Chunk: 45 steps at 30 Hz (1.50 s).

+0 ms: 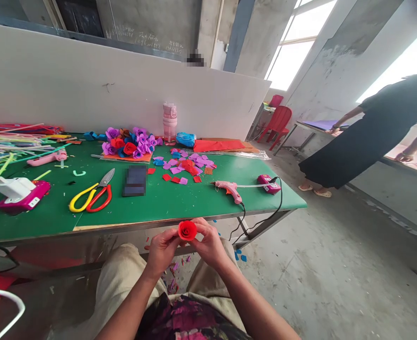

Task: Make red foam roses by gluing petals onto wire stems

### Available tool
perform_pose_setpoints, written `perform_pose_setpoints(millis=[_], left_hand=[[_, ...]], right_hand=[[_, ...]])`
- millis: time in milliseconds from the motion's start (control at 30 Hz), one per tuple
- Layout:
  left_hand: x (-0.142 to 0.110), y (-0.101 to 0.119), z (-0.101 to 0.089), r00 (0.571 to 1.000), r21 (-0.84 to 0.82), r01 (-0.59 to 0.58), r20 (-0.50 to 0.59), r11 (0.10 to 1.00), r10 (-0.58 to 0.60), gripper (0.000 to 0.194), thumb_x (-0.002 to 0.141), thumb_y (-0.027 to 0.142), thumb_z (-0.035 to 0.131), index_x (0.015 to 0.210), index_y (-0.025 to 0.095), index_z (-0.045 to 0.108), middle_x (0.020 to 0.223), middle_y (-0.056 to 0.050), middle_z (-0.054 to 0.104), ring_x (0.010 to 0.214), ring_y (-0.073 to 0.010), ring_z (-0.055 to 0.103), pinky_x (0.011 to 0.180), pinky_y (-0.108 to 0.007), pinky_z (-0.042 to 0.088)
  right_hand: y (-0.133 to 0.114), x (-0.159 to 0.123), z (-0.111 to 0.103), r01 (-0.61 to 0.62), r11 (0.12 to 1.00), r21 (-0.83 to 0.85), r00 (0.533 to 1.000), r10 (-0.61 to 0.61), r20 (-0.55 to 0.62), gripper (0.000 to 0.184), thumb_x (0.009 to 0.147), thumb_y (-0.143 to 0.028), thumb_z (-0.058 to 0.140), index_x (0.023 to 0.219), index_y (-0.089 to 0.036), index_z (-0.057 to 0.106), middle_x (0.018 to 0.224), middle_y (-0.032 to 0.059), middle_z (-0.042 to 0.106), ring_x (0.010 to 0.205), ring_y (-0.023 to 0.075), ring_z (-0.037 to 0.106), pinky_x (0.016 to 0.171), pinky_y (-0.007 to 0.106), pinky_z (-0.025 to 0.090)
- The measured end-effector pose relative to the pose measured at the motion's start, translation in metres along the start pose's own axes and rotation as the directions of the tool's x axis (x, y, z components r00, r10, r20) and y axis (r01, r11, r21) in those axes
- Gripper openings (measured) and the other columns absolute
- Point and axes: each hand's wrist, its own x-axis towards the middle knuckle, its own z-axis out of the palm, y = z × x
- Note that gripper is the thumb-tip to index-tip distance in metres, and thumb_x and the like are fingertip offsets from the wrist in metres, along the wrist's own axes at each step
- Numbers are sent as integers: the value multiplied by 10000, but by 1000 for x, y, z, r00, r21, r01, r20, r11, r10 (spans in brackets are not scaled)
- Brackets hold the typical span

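Note:
A red paper rose (187, 230) is held between my two hands, just in front of the table edge and above my lap. My left hand (162, 250) pinches it from the left with thumb and fingers. From the right, my right hand (208, 243) grips the rose's side, its fingers closed. Beyond them on the green table (180, 203) lie loose purple, red and blue paper petals (194, 163). A pink glue gun (229, 189) rests to the right, its cord hanging over the edge. Finished paper roses (130, 141) in purple, red and blue are heaped farther back.
Red-and-yellow scissors (95, 193) and a dark phone (135, 180) lie left of centre. Power adapters (22, 193), another glue gun (49, 158) and colourful sticks (13, 141) crowd the left. A pink bottle (169, 122) stands behind. A person (364, 132) stands at other tables, right.

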Motion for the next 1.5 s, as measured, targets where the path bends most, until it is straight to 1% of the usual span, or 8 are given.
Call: perform_pose_setpoints(millis=[100,233,367,500,900,1167,1333,1500], left_hand=[[-1,3,4,994,-145,105,52,984,-99,143,654,319,720,695,184,701,562,2,588,525,-124,502,536,-234,419],[0,11,6,969,-373,204,-52,905,-240,212,631,339,739,691,150,665,565,19,555,457,-59,387,438,-185,314],[1,17,5,942,-455,241,-102,857,-319,240,587,316,770,701,137,657,505,63,469,429,-28,315,422,-167,256],[1,20,5,933,-467,245,-125,850,-338,231,577,304,778,690,143,655,573,45,541,463,-32,375,440,-163,279],[-2,32,1,995,-186,11,-98,982,-29,136,684,301,706,695,170,673,578,12,573,540,-90,451,546,-212,389],[-9,26,-4,991,53,-110,-63,992,114,154,727,332,655,705,182,676,608,-3,600,567,-119,505,544,-216,424],[-12,25,-3,951,198,-276,-87,940,297,107,767,292,621,788,206,682,708,-3,629,674,-137,559,657,-234,460],[-11,27,0,955,217,-268,-71,939,289,121,797,296,591,818,214,678,719,-2,640,676,-134,570,658,-229,459]], right_hand=[[8,0,1,-79,994,69,997,81,-21,175,765,-329,656,906,-241,712,954,55,677,919,206,587,848,345,433],[20,-2,6,-256,905,340,966,229,117,438,703,-407,704,1088,-216,621,986,55,684,917,194,618,836,334,455],[24,-8,17,-398,787,472,917,320,239,327,714,-458,675,872,-172,663,796,38,700,759,165,638,732,290,467],[24,-10,28,-426,722,544,903,378,205,294,687,-452,699,753,-169,660,651,16,681,622,144,612,653,269,456],[25,-2,27,-284,749,598,959,224,175,222,730,-418,679,718,-196,699,706,13,681,704,160,614,781,304,459],[39,-4,28,-217,815,537,976,179,123,218,711,-430,690,713,-213,714,713,5,692,725,171,614,773,301,470],[49,-8,32,-114,873,474,993,115,28,165,732,-356,692,835,-234,731,816,7,707,804,185,622,798,303,463],[51,-10,34,-61,919,390,996,84,-42,153,742,-346,684,812,-223,741,793,21,703,784,194,614,784,315,464]])
